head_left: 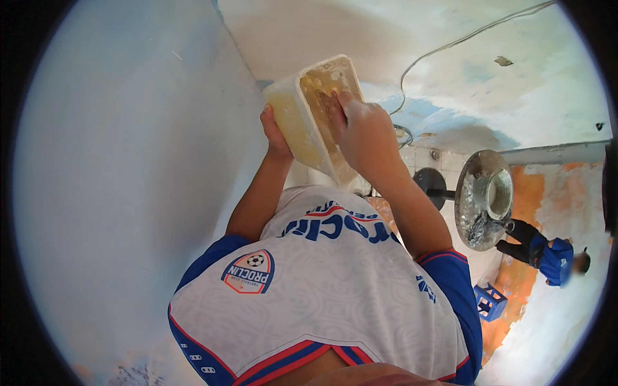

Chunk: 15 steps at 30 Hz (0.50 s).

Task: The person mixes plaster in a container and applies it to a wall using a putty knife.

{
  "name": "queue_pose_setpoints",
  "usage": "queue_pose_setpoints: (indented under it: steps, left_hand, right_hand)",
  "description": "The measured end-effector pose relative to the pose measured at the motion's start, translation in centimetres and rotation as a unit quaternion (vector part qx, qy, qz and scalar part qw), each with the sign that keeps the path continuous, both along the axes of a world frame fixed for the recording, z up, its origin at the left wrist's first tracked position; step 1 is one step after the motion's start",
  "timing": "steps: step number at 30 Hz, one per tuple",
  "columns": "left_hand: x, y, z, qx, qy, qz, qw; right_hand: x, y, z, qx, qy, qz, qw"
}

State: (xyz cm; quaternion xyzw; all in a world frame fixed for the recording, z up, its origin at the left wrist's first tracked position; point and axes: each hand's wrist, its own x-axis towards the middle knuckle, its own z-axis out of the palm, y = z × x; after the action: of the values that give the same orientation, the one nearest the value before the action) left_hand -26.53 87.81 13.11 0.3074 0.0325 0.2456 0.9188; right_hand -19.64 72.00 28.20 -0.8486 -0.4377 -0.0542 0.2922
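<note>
Cream-yellow plastic, smeared with pale residue, forms the rectangular tub at the upper centre of the frame; it is tilted, its open side facing right. The left hand is closed partway against the tub's outer left wall, thumb visible, the other fingers largely hidden; it has hold of the tub. The right hand reaches into the opening, fingers bent; whether they grip anything inside cannot be determined.

A pale wall fills the left of the frame. A thin cable runs across the patchy surface at upper right. At right of centre, a round, stained desk carries a pale container and dark, crumpled material. A blue crate is at lower right, near a second person in a blue top and dark trousers.
</note>
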Motion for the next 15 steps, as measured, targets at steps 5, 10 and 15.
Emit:
queue_pose_setpoints:
  steps: [5,10,15]
  left_hand:
    - [1.4,-1.5,0.2,-0.038,-0.007,0.015,0.999]
    - [3.7,-6.1,3.1,-0.046,0.040,0.054,0.997]
    - [6.4,-10.8,4.6,-0.064,0.032,0.021,0.997]
  right_hand:
    - [0.9,-5.7,4.0,0.131,0.058,-0.015,0.990]
    - [4.3,-10.8,4.7,0.215,0.116,-0.050,0.968]
    - [8.5,-15.3,2.5,0.259,0.147,-0.073,0.952]
